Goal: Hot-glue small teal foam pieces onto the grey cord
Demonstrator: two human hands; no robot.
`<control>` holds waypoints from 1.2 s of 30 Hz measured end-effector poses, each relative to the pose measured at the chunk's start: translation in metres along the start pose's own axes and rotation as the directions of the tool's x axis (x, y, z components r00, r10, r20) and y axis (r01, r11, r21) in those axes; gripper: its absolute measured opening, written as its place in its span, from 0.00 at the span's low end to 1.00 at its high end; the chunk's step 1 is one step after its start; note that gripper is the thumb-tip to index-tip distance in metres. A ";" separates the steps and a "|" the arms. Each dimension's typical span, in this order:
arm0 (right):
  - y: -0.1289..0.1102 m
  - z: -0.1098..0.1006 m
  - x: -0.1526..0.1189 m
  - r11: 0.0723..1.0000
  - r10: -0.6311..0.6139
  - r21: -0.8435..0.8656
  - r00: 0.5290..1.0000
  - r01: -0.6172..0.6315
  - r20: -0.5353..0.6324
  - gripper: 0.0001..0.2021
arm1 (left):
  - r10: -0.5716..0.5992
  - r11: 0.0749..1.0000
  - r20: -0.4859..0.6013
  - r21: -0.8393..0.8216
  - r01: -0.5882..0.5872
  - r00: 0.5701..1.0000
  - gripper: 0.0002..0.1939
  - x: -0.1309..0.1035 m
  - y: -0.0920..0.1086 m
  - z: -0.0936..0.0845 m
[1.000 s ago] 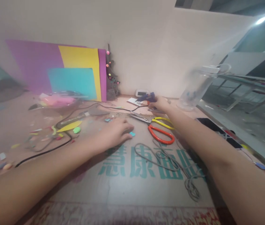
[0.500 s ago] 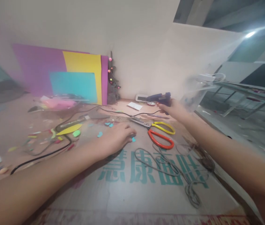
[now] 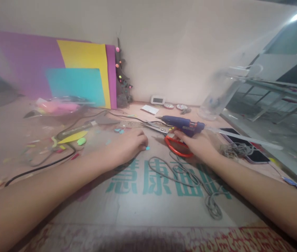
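My right hand [image 3: 197,141] is wrapped round a blue glue gun [image 3: 179,123], its nozzle pointing left above the scissors [image 3: 178,147]. The scissors lie on the table with a red handle loop showing; my right hand covers most of the yellow loop. My left hand [image 3: 131,145] rests on the table, fingers curled together, with a small turquoise piece [image 3: 147,148] at its fingertips. More turquoise pieces [image 3: 119,131] lie just behind it. A clear glue stick [image 3: 245,137] extends right from the gun.
Grey cord [image 3: 187,173] lies in front of the scissors. Scraps and a yellow leaf shape [image 3: 73,137] are at the left. Coloured sheets [image 3: 77,84] stand by the wall. A phone [image 3: 258,155] and a clear jug [image 3: 213,98] are at the right.
My right hand has brought the glue gun nearer, down over the scissors, uncovering the phone and glue stick. My left hand stays by the turquoise piece. The view has shifted slightly.
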State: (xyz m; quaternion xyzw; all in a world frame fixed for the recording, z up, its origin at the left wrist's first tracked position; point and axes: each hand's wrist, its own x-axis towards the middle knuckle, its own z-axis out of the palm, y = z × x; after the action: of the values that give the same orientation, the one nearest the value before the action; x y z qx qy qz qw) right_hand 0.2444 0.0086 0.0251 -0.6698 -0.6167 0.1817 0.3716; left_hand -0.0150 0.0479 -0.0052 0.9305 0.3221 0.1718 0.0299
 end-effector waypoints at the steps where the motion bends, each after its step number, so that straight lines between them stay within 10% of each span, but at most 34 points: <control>1: 0.001 0.001 0.000 1.000 0.014 -0.017 1.000 -0.014 -0.006 0.18 | 0.008 1.000 -0.003 0.006 -0.008 1.000 0.09 -0.001 0.005 -0.005; 4: 0.002 0.002 0.001 0.999 -0.016 -0.031 1.000 0.016 -0.003 0.18 | 0.083 0.996 -0.020 -0.032 -0.083 0.996 0.10 -0.007 0.031 -0.024; 8: 0.005 0.003 0.002 0.993 -0.065 -0.095 0.997 0.070 0.051 0.18 | 0.169 0.978 0.215 -0.157 -0.137 0.962 0.10 -0.019 0.067 -0.041; 18: 0.005 0.005 0.000 0.992 -0.077 -0.101 0.997 0.080 0.031 0.18 | 0.192 0.961 0.097 -0.221 -0.167 0.977 0.09 -0.016 0.062 -0.002; 23: 0.003 0.006 0.000 0.993 -0.063 -0.103 0.997 0.066 0.038 0.18 | 0.135 0.956 0.147 -0.278 -0.090 0.980 0.10 -0.018 0.085 -0.015; 25: 0.002 0.005 0.000 0.993 -0.028 -0.112 0.999 0.031 0.033 0.18 | 0.262 0.833 0.223 -0.543 -0.103 0.939 0.08 -0.025 0.103 -0.034; 27: 0.001 0.005 0.000 0.992 -0.001 -0.126 1.000 0.004 0.022 0.18 | 0.525 0.658 0.292 -0.735 -0.164 0.799 0.05 -0.031 0.117 -0.055; 31: 0.002 0.005 0.000 0.989 -0.018 -0.144 1.000 0.021 0.024 0.18 | 0.304 0.782 0.321 -0.622 -0.043 0.897 0.16 -0.030 0.108 -0.074; 36: 0.007 0.005 0.004 0.999 -0.021 -0.041 1.000 0.022 0.019 0.19 | -0.036 0.990 0.080 -0.134 0.047 0.996 0.11 -0.010 0.036 -0.044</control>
State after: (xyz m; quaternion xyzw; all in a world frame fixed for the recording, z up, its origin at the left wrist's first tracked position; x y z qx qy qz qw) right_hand 0.2460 0.0140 0.0177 -0.6689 -0.6308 0.1710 0.3541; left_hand -0.0159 0.0105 0.0397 0.9254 0.3276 0.1563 0.1092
